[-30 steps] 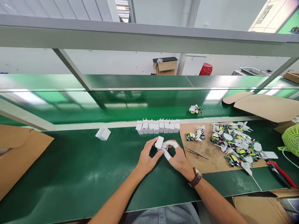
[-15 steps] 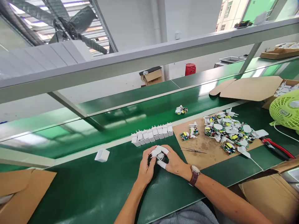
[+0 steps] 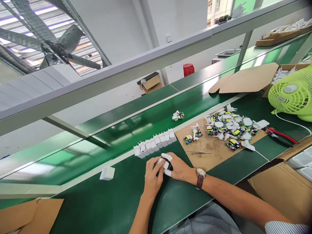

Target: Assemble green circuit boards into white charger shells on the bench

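My left hand (image 3: 153,175) and my right hand (image 3: 180,169) meet over the green bench, both closed on one small white plastic charger housing (image 3: 166,164). The right thumb and forefinger wear white finger cots and grip its right side. Left fingers press on its other side and hide part of it, so its inside cannot be seen. Just beyond my hands stands a row of several white housings (image 3: 155,143) with parts sticking out of their tops. A single white housing (image 3: 107,173) lies apart to the left. Tweezers (image 3: 198,152) rest to the right of my hands.
Circuit boards (image 3: 231,126) with white parts are heaped on a cardboard sheet (image 3: 207,161). Red-handled pliers (image 3: 280,135) and a green fan (image 3: 290,92) stand at the right. A cardboard box (image 3: 31,214) sits at the lower left. One board cluster (image 3: 177,115) lies farther back.
The left fingers have shifted over the housing, and it is turned so that its open end no longer shows. The whole view has tilted and swung slightly right.
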The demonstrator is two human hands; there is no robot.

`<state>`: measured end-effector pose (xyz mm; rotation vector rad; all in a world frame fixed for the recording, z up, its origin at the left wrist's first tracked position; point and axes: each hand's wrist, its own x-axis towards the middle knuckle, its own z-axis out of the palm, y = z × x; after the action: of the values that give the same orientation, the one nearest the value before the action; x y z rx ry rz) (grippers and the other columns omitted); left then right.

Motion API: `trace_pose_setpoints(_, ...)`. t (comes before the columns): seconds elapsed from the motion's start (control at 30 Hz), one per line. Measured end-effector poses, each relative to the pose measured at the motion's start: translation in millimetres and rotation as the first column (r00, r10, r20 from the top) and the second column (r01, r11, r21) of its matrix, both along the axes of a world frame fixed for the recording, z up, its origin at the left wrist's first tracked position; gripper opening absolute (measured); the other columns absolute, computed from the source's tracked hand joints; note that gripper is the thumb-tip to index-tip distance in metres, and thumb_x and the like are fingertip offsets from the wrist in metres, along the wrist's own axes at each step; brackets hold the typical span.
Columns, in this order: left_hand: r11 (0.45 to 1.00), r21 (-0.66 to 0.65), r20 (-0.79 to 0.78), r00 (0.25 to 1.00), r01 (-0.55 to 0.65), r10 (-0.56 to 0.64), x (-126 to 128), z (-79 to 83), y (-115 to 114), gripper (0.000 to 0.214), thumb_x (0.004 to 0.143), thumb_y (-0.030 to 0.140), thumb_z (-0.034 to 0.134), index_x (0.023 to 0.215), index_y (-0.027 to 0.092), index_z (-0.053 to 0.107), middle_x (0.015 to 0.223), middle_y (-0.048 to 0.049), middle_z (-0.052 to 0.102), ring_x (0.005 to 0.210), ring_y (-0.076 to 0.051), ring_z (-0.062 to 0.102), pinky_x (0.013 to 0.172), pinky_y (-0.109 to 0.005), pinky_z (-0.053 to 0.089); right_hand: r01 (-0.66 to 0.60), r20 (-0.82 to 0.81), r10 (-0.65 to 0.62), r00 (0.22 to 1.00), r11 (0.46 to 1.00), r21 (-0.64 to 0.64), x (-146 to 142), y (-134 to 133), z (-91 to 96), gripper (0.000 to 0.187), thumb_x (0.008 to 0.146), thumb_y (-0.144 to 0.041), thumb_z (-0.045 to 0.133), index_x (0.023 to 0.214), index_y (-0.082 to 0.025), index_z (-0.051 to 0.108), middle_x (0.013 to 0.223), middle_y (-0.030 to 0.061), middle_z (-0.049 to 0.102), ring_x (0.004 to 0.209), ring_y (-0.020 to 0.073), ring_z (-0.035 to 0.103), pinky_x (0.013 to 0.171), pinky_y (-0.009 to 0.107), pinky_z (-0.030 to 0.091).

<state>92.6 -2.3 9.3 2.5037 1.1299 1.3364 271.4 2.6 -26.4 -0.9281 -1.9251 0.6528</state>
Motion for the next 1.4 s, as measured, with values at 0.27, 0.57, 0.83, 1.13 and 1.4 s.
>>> trace_pose_setpoints(0.27,0.993,0.066,-0.117,0.988,-0.096,0.104,5.7,-4.4,-2.1,0.03,0.096,0.009,0.053,0.114,0.025,0.071,0.118,-0.0113,0.065,0.106,-0.023,0.067,0.083,-0.037,0.062,-0.012,0.034,0.014,0.999,0.997,-0.076,0.6,-0.8,2.2,0.075,0.083,-0.014,0.071,0.15,-0.018,0.037,0.129,0.0155,0.059,0.115,0.0291,0.06,0.1,0.048,0.054)
trace_pose_setpoints(0.57,0.978,-0.188,-0.18,0.982,-0.094,0.06,3.8,8.5,-13.6,0.025,0.094,0.024,0.062,0.119,0.025,0.068,0.135,-0.013,0.061,0.116,-0.026,0.068,0.092,-0.041,0.063,-0.044,0.017,0.047,0.999,0.987,-0.155,0.8,-0.2,7.8,0.071,0.081,-0.014,0.07,0.146,-0.018,0.042,0.125,0.0147,0.059,0.111,0.0293,0.061,0.098,0.047,0.055)
trace_pose_setpoints(0.83,0.931,-0.301,-0.034,0.978,-0.208,0.207,-28.9,2.8,-15.0,0.023,0.092,0.036,0.068,0.111,0.025,0.073,0.126,-0.0113,0.068,0.099,-0.023,0.073,0.081,-0.037,0.065,-0.046,0.078,0.058,0.995,0.987,-0.152,4.2,-2.8,-2.4,0.083,0.083,-0.018,0.073,0.155,-0.019,0.032,0.124,0.0146,0.057,0.102,0.0278,0.063,0.095,0.049,0.056)
trace_pose_setpoints(1.13,0.723,-0.474,-0.02,0.827,-0.502,0.562,-135.1,4.3,28.7,0.03,0.079,0.039,0.067,0.102,0.02,0.071,0.127,-0.014,0.069,0.103,-0.029,0.071,0.088,-0.049,0.062,-0.08,0.166,0.078,0.983,0.997,0.009,3.2,-5.8,-12.1,0.07,0.093,-0.02,0.062,0.155,-0.023,0.032,0.135,0.0171,0.055,0.106,0.0297,0.063,0.097,0.054,0.055)
trace_pose_setpoints(1.4,0.762,-0.47,0.089,0.835,-0.445,0.543,-120.0,-5.8,76.2,0.025,0.077,0.022,0.061,0.099,0.019,0.073,0.125,-0.0138,0.069,0.117,-0.03,0.067,0.095,-0.047,0.06,-0.079,0.208,0.081,0.975,0.997,-0.016,8.3,-3.4,-3.3,0.056,0.095,-0.018,0.056,0.148,-0.024,0.039,0.118,0.0116,0.058,0.093,0.0257,0.063,0.085,0.047,0.06)
